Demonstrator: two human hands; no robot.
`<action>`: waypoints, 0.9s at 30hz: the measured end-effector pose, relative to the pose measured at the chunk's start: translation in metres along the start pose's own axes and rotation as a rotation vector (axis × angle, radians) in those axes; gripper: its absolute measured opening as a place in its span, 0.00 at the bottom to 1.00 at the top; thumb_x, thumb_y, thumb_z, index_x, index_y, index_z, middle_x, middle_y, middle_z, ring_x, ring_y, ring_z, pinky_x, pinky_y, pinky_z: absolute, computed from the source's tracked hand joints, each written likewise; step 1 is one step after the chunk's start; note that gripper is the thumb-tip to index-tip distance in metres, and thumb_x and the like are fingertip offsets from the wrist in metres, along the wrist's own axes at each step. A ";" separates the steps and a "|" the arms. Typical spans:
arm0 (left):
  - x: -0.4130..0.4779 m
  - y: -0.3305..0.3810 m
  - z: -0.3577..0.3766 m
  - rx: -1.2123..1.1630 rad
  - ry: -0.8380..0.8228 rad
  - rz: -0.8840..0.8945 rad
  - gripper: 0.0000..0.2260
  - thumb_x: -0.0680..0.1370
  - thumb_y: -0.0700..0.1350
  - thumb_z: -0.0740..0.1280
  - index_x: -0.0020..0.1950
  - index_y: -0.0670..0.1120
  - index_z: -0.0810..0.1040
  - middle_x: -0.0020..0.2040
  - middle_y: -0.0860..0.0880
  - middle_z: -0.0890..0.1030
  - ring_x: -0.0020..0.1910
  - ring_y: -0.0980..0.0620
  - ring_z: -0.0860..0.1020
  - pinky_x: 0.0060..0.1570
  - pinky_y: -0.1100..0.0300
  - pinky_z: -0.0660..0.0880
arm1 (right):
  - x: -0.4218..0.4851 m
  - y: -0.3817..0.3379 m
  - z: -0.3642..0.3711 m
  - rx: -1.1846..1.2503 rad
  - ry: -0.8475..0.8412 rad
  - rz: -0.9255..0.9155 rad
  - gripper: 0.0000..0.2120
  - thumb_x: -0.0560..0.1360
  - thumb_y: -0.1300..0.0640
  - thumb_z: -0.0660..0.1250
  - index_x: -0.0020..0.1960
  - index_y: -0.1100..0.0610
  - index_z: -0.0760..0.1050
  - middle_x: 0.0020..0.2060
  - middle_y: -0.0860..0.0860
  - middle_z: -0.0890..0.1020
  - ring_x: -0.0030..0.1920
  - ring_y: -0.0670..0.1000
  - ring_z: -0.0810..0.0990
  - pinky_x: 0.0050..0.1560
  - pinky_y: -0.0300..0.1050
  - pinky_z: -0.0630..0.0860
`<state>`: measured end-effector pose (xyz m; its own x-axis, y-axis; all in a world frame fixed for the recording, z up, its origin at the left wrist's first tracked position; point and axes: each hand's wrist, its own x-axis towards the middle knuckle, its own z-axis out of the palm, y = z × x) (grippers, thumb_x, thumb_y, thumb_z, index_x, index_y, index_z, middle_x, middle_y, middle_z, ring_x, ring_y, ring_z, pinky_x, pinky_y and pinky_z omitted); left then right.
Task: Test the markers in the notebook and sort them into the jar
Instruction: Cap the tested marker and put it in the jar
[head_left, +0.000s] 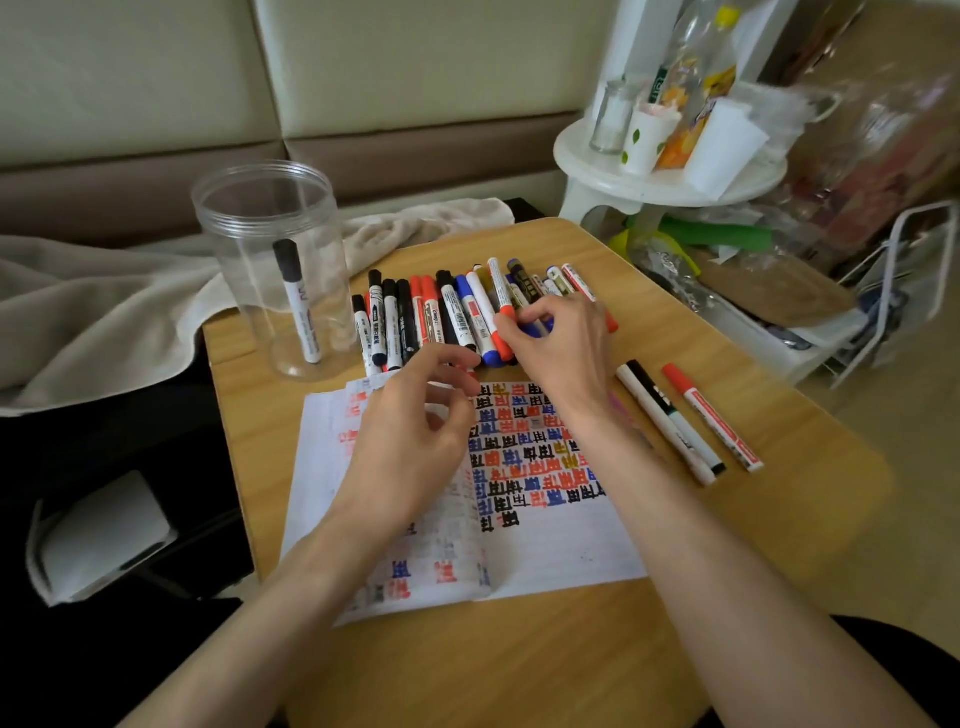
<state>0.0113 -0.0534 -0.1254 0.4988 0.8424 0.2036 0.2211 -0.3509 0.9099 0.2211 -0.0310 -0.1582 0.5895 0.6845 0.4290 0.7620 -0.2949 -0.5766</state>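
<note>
Twenty-odd markers (470, 317) in a row right under the right hand (561, 348), barrels pointing away from the wrist. Fingers curled down onto them; actually pinching one or not, can't tell. Left hand (415, 426) loosely curled, holding nothing, hovering over the notebook (571, 540). Jar (234, 249) beyond and left of that hand, so probably the nearer one for the drop.

Jar (228, 291): clear, lidless, upright, far-left on tabletop (545, 670); one black-capped marker (298, 301) leaning inside; Markers (447, 317): black, red, blue caps, row beyond notebook; loose pair (670, 421) lying apart at right; Notebook (561, 545): open, flat, pages covered in coloured test marks.
</note>
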 end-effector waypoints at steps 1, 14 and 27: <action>0.000 0.000 0.000 0.004 0.000 0.002 0.13 0.81 0.37 0.65 0.59 0.54 0.78 0.49 0.57 0.82 0.48 0.58 0.81 0.43 0.67 0.78 | 0.000 -0.002 0.000 0.001 0.011 0.010 0.15 0.73 0.36 0.73 0.44 0.48 0.85 0.45 0.44 0.85 0.54 0.51 0.77 0.54 0.49 0.74; 0.006 0.002 0.004 -0.080 0.014 -0.084 0.08 0.84 0.42 0.63 0.59 0.50 0.79 0.48 0.54 0.84 0.45 0.56 0.84 0.39 0.59 0.82 | -0.042 -0.021 -0.031 0.304 0.169 -0.026 0.10 0.72 0.49 0.79 0.40 0.55 0.85 0.41 0.45 0.81 0.51 0.51 0.80 0.52 0.51 0.78; -0.010 0.018 0.018 -0.333 -0.073 -0.195 0.06 0.82 0.46 0.68 0.55 0.44 0.79 0.48 0.46 0.86 0.45 0.52 0.86 0.39 0.64 0.81 | -0.118 -0.016 -0.086 0.612 -0.171 0.031 0.06 0.77 0.56 0.76 0.53 0.56 0.87 0.46 0.45 0.87 0.52 0.48 0.85 0.53 0.49 0.82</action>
<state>0.0250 -0.0753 -0.1178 0.5353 0.8446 -0.0002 0.0398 -0.0250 0.9989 0.1628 -0.1644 -0.1393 0.5192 0.7933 0.3180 0.4243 0.0837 -0.9016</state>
